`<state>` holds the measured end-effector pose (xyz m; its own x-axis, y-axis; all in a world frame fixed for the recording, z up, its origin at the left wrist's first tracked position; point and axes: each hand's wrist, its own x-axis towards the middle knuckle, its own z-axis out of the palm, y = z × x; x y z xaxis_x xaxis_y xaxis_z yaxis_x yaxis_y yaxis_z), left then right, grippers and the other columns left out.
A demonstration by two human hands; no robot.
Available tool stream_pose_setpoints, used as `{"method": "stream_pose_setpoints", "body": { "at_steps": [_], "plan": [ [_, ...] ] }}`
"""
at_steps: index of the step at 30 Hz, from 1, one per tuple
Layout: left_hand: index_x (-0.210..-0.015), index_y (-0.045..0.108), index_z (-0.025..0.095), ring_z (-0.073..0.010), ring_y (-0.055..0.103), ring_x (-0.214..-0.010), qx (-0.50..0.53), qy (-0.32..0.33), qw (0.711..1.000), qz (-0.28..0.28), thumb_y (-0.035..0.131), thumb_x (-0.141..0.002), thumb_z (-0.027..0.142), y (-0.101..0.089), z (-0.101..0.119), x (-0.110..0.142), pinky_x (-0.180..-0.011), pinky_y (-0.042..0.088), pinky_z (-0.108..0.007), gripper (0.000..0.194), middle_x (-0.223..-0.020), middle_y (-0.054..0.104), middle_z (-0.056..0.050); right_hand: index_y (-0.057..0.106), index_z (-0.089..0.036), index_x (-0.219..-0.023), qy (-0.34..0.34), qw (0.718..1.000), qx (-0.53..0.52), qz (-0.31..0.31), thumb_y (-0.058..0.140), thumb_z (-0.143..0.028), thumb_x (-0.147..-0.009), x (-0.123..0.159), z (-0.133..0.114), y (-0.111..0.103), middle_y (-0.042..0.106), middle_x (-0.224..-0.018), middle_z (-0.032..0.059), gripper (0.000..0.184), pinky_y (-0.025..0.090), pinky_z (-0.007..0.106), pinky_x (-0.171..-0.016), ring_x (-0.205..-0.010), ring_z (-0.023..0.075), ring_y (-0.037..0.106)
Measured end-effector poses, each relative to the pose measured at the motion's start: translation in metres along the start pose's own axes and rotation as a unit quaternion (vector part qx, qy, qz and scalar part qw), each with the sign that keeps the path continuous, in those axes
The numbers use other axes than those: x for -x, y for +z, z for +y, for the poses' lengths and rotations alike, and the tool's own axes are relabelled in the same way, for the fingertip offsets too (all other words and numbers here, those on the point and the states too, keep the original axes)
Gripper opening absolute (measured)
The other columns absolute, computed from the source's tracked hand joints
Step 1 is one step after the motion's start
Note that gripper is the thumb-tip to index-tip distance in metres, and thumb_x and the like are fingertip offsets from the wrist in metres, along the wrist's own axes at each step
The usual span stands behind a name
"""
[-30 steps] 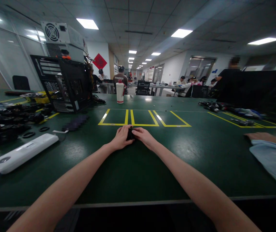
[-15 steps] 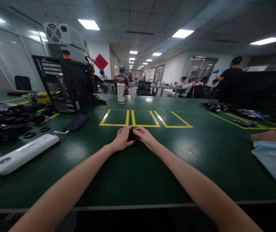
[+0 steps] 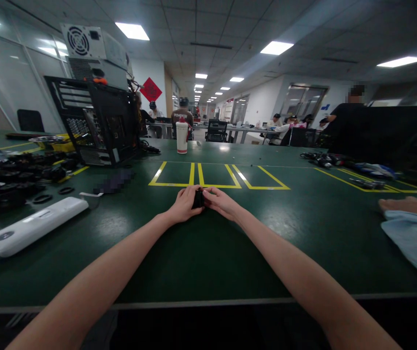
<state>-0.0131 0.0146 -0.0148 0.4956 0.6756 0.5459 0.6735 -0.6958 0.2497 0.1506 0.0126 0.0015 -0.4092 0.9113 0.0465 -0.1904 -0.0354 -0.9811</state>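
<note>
Between my hands is a small black part (image 3: 198,199), mostly covered by fingers, so its exact kind does not show. My left hand (image 3: 185,204) is closed around its left side, thumb toward me. My right hand (image 3: 220,201) has its fingertips pressed together at the part's right edge. Both hands are low over the green table (image 3: 208,257), just in front of yellow tape outlines (image 3: 217,186) on its surface.
A white power strip (image 3: 36,226) and black rings (image 3: 42,199) lie at left, near piled black parts (image 3: 18,177). Behind stand an open computer case (image 3: 95,121) and a white cup (image 3: 182,137). Another person's sleeved arm (image 3: 408,228) rests at right, near metal parts (image 3: 367,183).
The view has shifted slightly, so most things sit a little higher. My right fingers have eased slightly off the black part, and more of it shows between my hands.
</note>
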Motion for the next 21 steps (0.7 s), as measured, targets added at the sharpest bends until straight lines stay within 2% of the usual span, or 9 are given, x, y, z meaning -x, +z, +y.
{"method": "stream_pose_setpoints", "body": {
  "at_steps": [3,6,9,13,15,18,21],
  "plan": [
    [-0.118,0.026,0.019,-0.023,0.038,-0.112,-0.005,0.003,1.0,0.001,0.056,-0.069,0.03,-0.001,0.0005,0.001,-0.095,0.027,-0.041,0.058,-0.118,0.041,-0.009,0.054,-0.02,-0.079,-0.015,0.999,0.0,0.046,0.065,-0.032,-0.063,-0.0047,0.0056,0.0027,0.057,-0.079,-0.0016,0.023,0.043,0.027,-0.075,-0.072,0.0088,0.054],
    [-0.118,0.026,0.018,-0.0231,0.038,-0.111,-0.006,0.006,1.0,-0.003,0.055,-0.07,0.032,-0.0029,0.0009,0.0023,-0.095,0.026,-0.042,0.058,-0.118,0.041,-0.01,0.056,-0.018,-0.083,0.008,0.998,0.0,0.057,0.065,-0.028,-0.063,-0.0062,0.0054,0.0043,0.058,-0.083,0.0006,0.024,0.043,0.028,-0.077,-0.075,0.0102,0.055],
    [-0.118,0.026,0.019,-0.0231,0.038,-0.112,-0.007,0.011,1.0,-0.005,0.055,-0.07,0.032,-0.0034,0.0002,0.0033,-0.095,0.026,-0.041,0.058,-0.117,0.041,-0.009,0.057,-0.016,-0.083,0.025,0.999,0.002,0.032,0.066,-0.024,-0.062,-0.0044,0.0022,0.0017,0.059,-0.085,0.0024,0.025,0.042,0.029,-0.082,-0.078,0.011,0.056],
    [-0.118,0.026,0.019,-0.0234,0.037,-0.111,-0.008,0.011,1.0,-0.003,0.055,-0.07,0.032,-0.0021,-0.0012,0.0043,-0.095,0.027,-0.042,0.057,-0.117,0.04,-0.009,0.052,-0.02,-0.091,0.01,1.0,0.014,-0.022,0.071,-0.018,-0.055,-0.0004,0.0008,-0.0032,0.06,-0.08,-0.0007,0.04,0.043,0.03,-0.081,-0.077,0.011,0.057],
    [-0.118,0.026,0.019,-0.0232,0.038,-0.111,-0.006,0.012,1.0,0.0,0.055,-0.07,0.031,-0.0018,-0.0012,0.0047,-0.094,0.027,-0.042,0.057,-0.117,0.04,-0.009,0.052,-0.021,-0.089,-0.001,0.999,0.013,-0.031,0.07,-0.021,-0.057,0.0004,0.0018,-0.003,0.06,-0.078,-0.0017,0.037,0.043,0.029,-0.079,-0.076,0.0103,0.057],
    [-0.118,0.026,0.019,-0.0229,0.038,-0.111,-0.005,0.015,1.0,0.004,0.056,-0.069,0.03,-0.0026,-0.0004,0.0051,-0.095,0.027,-0.042,0.058,-0.116,0.04,-0.008,0.053,-0.02,-0.081,-0.024,1.0,0.003,-0.001,0.067,-0.029,-0.061,-0.0013,0.0047,0.001,0.059,-0.078,-0.002,0.026,0.043,0.028,-0.079,-0.075,0.0091,0.056],
    [-0.118,0.026,0.019,-0.0234,0.038,-0.111,-0.003,0.012,1.0,0.002,0.056,-0.069,0.03,-0.004,0.0005,0.0055,-0.095,0.027,-0.042,0.058,-0.116,0.04,-0.008,0.054,-0.019,-0.08,-0.025,0.999,0.004,0.044,0.069,-0.028,-0.058,-0.0044,0.007,0.0055,0.059,-0.081,-0.0011,0.028,0.043,0.03,-0.079,-0.076,0.01,0.056]
  ]
}}
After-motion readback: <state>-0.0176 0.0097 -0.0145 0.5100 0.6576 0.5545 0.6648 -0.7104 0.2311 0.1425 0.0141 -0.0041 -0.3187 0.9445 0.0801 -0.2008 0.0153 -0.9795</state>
